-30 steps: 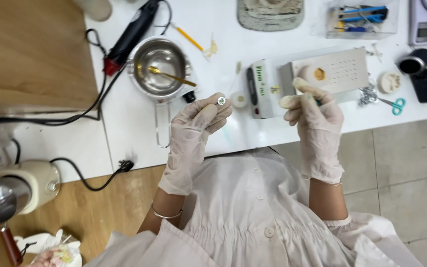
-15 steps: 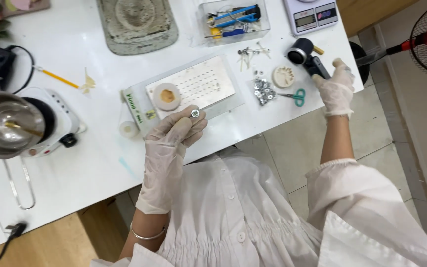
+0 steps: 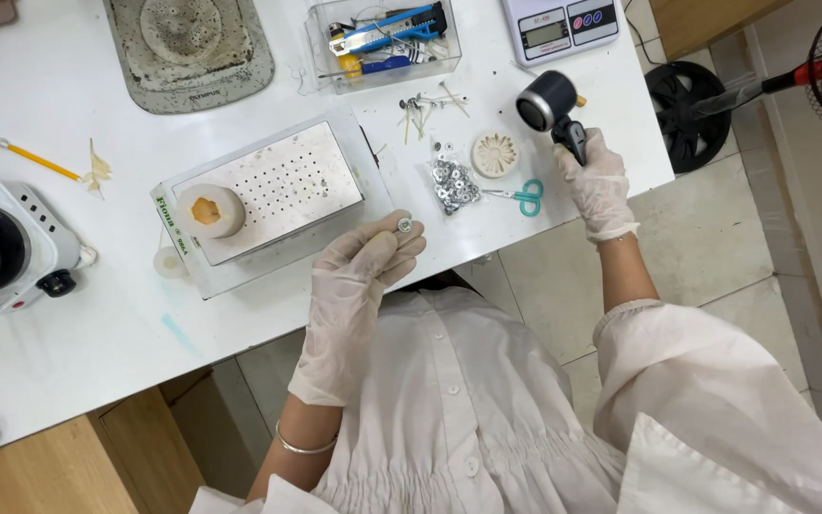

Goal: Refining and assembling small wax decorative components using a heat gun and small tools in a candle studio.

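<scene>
My gloved left hand (image 3: 359, 281) pinches a small round metal wick tab (image 3: 405, 226) between thumb and fingertips, just in front of a perforated metal box (image 3: 278, 190). On that box stands a cream candle mould (image 3: 209, 210) with a hexagonal hollow. At the table's right edge my gloved right hand (image 3: 596, 186) grips the handle of a black heat gun (image 3: 549, 103), whose round nozzle faces up at me. A small bag of metal tabs (image 3: 453, 184) lies between the two hands.
Teal scissors (image 3: 522, 196) and a round flower-shaped mould (image 3: 495, 153) lie near the heat gun. A grey tray (image 3: 192, 48), a clear box of tools (image 3: 382, 38) and a digital scale (image 3: 558, 27) line the far side. A white hotplate (image 3: 11, 247) stands left. A black fan (image 3: 692, 105) stands on the floor at right.
My view has swung to the right along the table. My right hand left the perforated box, reached to the table's right edge and took hold of the black heat gun. The left hand keeps the tab.
</scene>
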